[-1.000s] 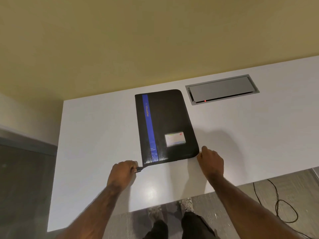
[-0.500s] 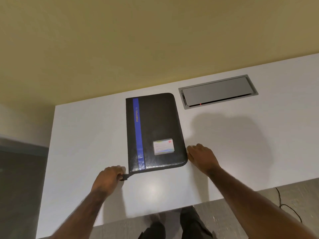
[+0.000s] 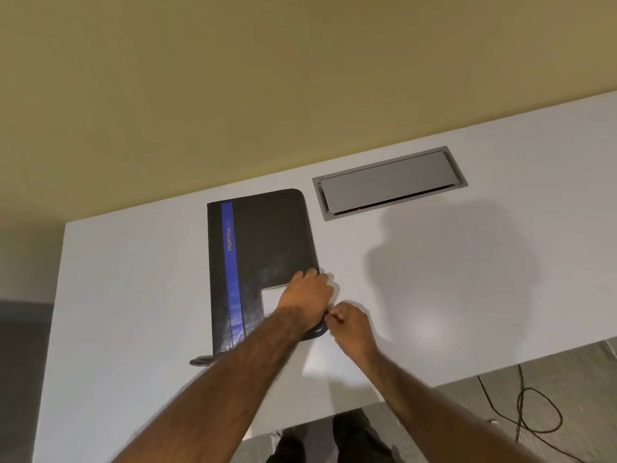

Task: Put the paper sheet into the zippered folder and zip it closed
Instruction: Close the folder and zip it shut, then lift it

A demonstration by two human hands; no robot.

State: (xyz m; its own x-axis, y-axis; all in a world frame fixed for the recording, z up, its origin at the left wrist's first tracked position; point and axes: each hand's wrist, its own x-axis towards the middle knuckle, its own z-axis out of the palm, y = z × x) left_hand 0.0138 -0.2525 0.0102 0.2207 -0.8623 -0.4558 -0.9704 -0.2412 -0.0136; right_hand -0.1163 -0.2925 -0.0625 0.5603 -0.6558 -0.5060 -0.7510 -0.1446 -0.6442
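Steadying the zippered folder (image 3: 267, 235) is what this step wants: we judge the left hand (image 3: 305, 300), curled over the cover's right edge, should bear down while the right hand (image 3: 350, 325), clenched in a pinch at the corner on what we take for the zip pull, too small to confirm, draws evenly. Item: black, closed flat, blue stripe (image 3: 230, 262), pale card window (image 3: 269, 300), strap tab (image 3: 202, 360); lying on the white table (image 3: 133, 295) just left of the grey cable hatch (image 3: 389, 183); no paper sheet in view.
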